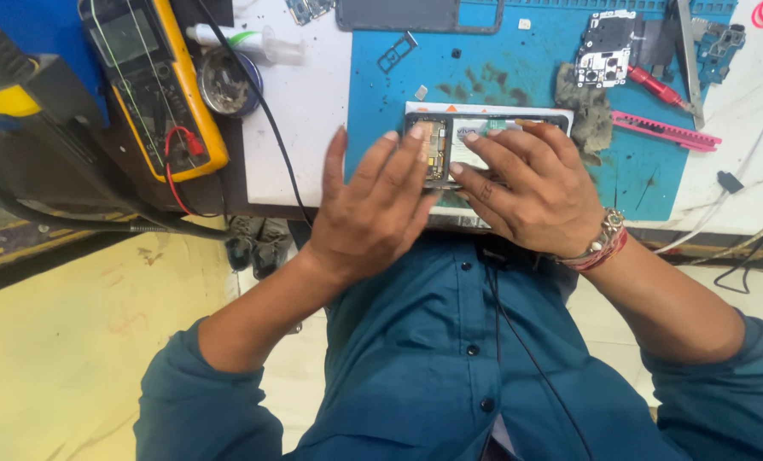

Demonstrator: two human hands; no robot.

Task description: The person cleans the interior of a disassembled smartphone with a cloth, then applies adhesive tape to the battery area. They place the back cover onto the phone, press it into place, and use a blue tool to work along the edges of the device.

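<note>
An opened smartphone [450, 137] with its back off lies flat on a white slab [484, 109] at the near edge of the blue work mat [518, 64]. My left hand [373, 205] rests with spread fingers over the phone's left end, fingertips touching the exposed board. My right hand [531, 183] lies over the phone's middle and right part, fingers pressing down on it. A beaded bracelet sits on my right wrist. Much of the phone is hidden under both hands.
A yellow multimeter [151, 81] with red and black leads lies at the left, beside a round tin [228, 81] and a white tube [245, 41]. On the mat lie a circuit board [605, 49], a red screwdriver [659, 88], a pink tool [667, 132] and a grey cloth [588, 111].
</note>
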